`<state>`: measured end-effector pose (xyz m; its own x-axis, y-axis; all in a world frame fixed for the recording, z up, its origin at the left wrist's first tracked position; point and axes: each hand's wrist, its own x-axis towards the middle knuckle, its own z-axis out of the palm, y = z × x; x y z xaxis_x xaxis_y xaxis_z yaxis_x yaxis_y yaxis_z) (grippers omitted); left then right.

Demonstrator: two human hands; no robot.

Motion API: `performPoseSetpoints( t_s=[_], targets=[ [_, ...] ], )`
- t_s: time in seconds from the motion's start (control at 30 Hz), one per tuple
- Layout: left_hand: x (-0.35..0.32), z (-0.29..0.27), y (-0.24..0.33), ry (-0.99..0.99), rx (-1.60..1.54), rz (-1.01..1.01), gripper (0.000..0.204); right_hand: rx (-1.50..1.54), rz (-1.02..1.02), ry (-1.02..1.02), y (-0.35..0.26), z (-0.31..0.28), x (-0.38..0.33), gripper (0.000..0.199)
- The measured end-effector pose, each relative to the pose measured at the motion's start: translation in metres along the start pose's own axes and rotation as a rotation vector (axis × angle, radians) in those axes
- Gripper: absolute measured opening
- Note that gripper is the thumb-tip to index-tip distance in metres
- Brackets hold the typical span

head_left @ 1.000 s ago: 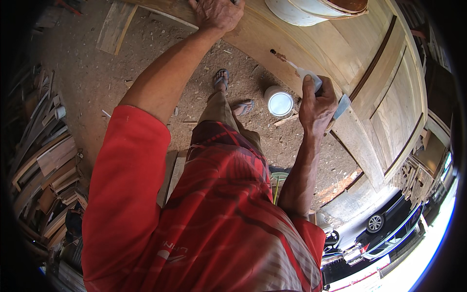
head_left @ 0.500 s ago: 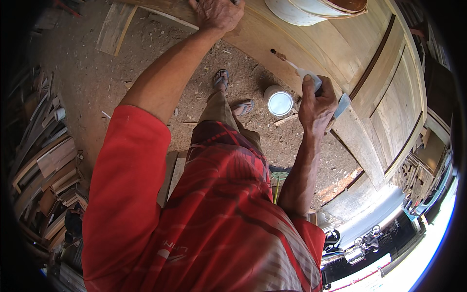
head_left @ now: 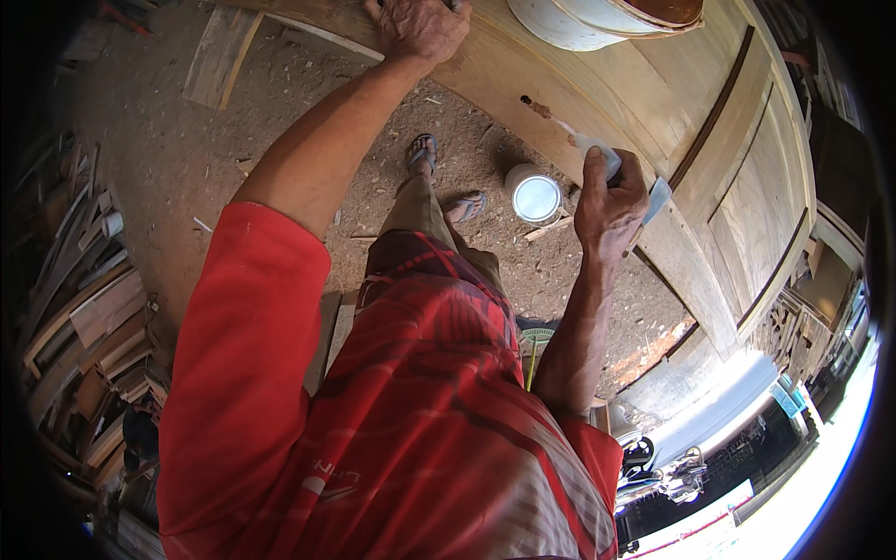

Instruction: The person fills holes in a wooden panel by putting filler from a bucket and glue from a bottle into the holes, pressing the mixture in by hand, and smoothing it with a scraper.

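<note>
My right hand (head_left: 609,201) is closed around a small white squeeze bottle (head_left: 600,157), thumb on top. Its thin nozzle points at a brown-filled patch (head_left: 537,107) beside a dark hole in the wooden panel (head_left: 504,89). A pale blue flat blade (head_left: 657,199) sticks out past the back of this hand; whether the fingers also grip it is hidden. My left hand (head_left: 420,28) lies palm down at the panel's edge, fingers apart, with the fingertips cut off by the top of the picture.
A white bucket (head_left: 574,23) with brown residue stands on the panel. Below, a lidded can (head_left: 537,198) sits on the dirt floor near my sandalled feet. Wood offcuts (head_left: 103,317) are piled at the left. A motorcycle (head_left: 681,478) is parked at the lower right.
The white bottle and my right hand have shifted very slightly. My left hand stays in place on the panel.
</note>
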<state>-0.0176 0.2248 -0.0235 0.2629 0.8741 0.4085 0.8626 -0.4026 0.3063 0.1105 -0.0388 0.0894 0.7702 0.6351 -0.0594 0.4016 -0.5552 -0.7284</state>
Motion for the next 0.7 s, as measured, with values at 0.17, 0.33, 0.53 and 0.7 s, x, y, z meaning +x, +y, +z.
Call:
performPoseSetpoints(
  t_s=[0.17,0.33,0.53,0.7],
  targets=[
    [0.000,0.001,-0.001,-0.009,-0.009,0.009,0.055,0.051,0.009,-0.007,0.000,0.005,0.000,0.030],
    [0.000,0.002,-0.001,0.027,-0.007,0.023,0.055,0.017,-0.014,-0.022,-0.003,0.010,0.000,0.025],
    [-0.001,0.003,-0.002,0.027,-0.012,0.022,0.055,0.018,0.037,0.011,-0.005,0.007,-0.001,0.026],
    [-0.001,0.001,0.000,0.011,-0.013,0.015,0.055,0.022,0.024,0.007,-0.004,0.012,-0.002,0.027]
  ],
)
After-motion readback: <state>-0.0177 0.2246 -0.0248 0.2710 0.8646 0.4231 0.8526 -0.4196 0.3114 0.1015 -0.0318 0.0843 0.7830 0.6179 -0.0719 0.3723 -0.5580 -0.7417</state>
